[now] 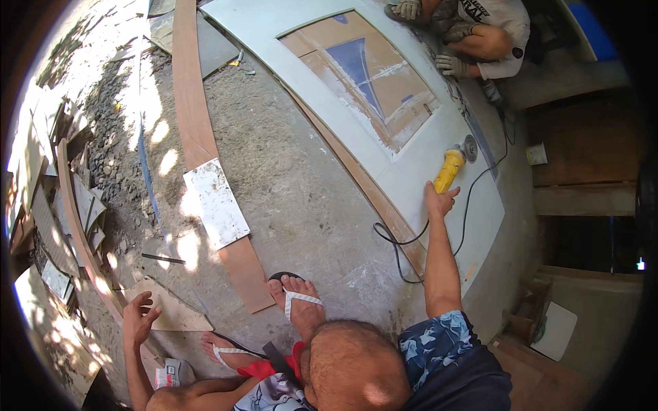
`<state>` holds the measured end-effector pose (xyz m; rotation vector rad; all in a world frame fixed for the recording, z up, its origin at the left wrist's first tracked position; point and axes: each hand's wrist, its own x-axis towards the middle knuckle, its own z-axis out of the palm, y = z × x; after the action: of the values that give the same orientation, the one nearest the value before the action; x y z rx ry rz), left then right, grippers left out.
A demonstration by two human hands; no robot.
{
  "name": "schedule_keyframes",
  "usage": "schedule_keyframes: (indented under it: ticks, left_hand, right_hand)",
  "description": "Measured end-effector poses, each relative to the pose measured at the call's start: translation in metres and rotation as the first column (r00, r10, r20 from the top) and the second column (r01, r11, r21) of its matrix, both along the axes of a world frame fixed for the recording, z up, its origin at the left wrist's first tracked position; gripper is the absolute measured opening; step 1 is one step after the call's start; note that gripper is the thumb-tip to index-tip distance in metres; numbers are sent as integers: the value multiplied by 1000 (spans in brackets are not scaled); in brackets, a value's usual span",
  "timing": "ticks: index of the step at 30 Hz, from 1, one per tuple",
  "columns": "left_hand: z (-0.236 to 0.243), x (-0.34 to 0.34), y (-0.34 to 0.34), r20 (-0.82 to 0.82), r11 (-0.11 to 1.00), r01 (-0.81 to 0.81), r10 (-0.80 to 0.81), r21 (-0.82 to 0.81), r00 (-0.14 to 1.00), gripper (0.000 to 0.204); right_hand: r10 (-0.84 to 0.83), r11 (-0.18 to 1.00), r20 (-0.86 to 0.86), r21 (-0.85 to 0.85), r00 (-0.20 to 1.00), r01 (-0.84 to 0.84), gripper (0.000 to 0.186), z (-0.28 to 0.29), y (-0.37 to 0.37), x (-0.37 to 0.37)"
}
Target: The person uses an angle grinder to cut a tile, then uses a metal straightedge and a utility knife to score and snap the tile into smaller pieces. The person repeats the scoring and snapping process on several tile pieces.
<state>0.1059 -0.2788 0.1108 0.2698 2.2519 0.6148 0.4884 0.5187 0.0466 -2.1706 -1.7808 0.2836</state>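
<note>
One white tub (537, 154), contents not visible. Right hand (441, 199) grips one yellow grinder (449, 170); left hand (140, 319) loosely curled, unoccupied.

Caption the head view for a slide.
Right hand holding a yellow angle grinder over a white panel, empty left hand near a beige board piece.

One wide fisheye, worn on the head and pointing steeply down at the floor (288, 185), so straight edges bow. Bent knee (356, 366) is super close at bottom center, right hand (441, 199) farther off right of middle, co-worker (504, 31) well back at upper right.
</note>
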Motion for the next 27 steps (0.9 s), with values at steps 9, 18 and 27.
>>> schedule_keyframes:
  ticks: [9, 18, 27]
  left_hand:
    - [5, 3, 54, -49, 997, 63, -65, -34, 997, 56]
    - [-20, 87, 84, -115, 999, -20, 25, 40, 993, 42]
    - [-66, 94, 11, -452, 733, -624, 669, 270, 590, 45]
  right_hand:
    - [861, 497, -17, 230, 507, -837, 90, -8, -180, -134]
    - [927, 97, -347, -152, 145, -984, 87, 2, -358, -300]
    - [814, 145, -492, -341, 308, -929, 60, 2, -340, -295]
